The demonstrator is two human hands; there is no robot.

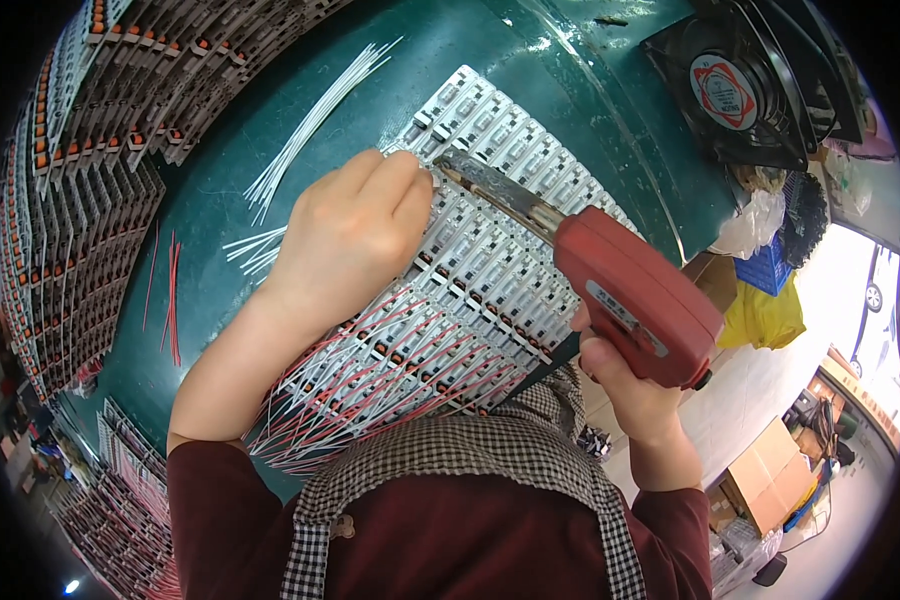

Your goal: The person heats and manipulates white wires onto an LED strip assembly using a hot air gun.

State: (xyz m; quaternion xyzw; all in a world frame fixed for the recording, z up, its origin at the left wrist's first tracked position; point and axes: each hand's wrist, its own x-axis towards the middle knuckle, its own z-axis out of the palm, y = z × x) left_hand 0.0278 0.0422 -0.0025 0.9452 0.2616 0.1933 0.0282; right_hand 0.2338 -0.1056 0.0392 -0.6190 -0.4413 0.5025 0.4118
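Note:
My right hand [625,385] grips the handle of a red soldering gun [635,295]. Its metal tip points left and reaches the upper part of a panel of small grey-white parts in rows [500,225], close to the fingers of my left hand [360,215]. Those fingers are curled and pressed together at the panel's left side; what they pinch is hidden. Red and white wires [400,365] stick out from the panel's near rows toward my apron. More white wires [260,245] lie on the table, partly behind my left forearm.
The green table [210,200] bears a bundle of white wires [320,120] and a few red wires [173,305]. Tall stacks of similar panels [80,230] line the left side. A black fan [735,90] stands at the far right, near a yellow bag [770,315] and a cardboard box [770,470].

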